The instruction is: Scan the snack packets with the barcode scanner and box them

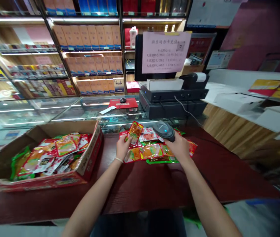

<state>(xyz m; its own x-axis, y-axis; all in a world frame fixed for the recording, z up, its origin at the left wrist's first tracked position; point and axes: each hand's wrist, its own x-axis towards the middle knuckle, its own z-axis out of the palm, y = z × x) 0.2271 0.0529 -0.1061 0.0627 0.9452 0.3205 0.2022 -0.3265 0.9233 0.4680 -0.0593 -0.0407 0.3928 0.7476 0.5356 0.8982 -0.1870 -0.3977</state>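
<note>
My left hand (123, 147) is closed on the lower edge of a red-rimmed snack packet (135, 132), which it holds tilted up. A dark barcode scanner (164, 130) with a small blue light is gripped in my right hand (180, 146). The scanner's head points left, towards the packet, and stays apart from it. Beneath both hands several more snack packets (152, 151) lie spread in a loose pile on the dark red counter (140, 187). Parts of the pile are hidden by my right hand and the scanner.
To the left stands an open cardboard box (96, 148) holding many snack packets. Behind the pile are a glass display case (68, 113), a mouse (123, 100) on a red pad, and a black cash drawer (172, 105) under a monitor carrying a pink notice (163, 52).
</note>
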